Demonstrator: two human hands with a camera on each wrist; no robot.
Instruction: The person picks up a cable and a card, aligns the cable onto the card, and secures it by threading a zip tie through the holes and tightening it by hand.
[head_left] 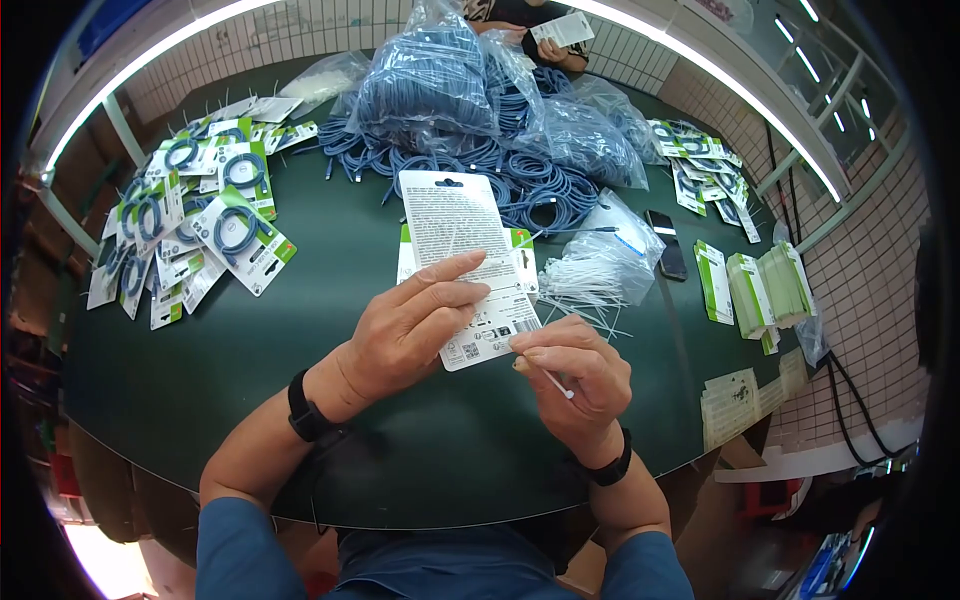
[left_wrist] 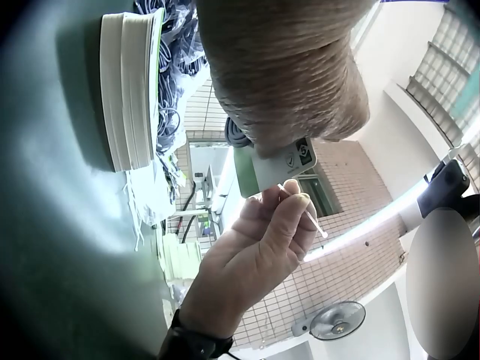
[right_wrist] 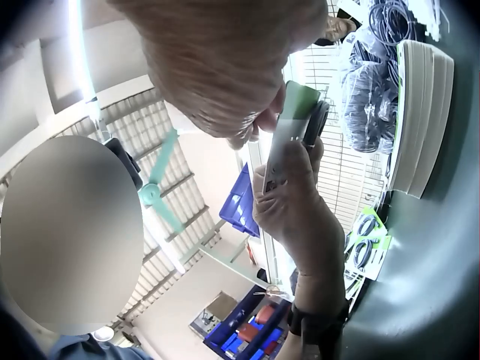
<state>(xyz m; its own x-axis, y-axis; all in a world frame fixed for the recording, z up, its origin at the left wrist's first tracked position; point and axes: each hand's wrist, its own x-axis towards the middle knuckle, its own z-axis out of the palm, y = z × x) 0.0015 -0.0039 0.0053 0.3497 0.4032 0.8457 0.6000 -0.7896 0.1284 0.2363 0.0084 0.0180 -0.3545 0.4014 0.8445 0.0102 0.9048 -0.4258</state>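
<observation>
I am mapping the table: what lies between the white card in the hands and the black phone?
In the head view, a clear bag of white cable ties lies between the card and the phone.

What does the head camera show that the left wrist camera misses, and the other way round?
Only the head view shows the table from above: the heap of blue cables, the phone, the packs at the left, and the fingers of the left hand across the card. Only the left wrist view shows a fan, seen from below. Both show the card and the right hand pinching a white tie at its lower corner.
</observation>
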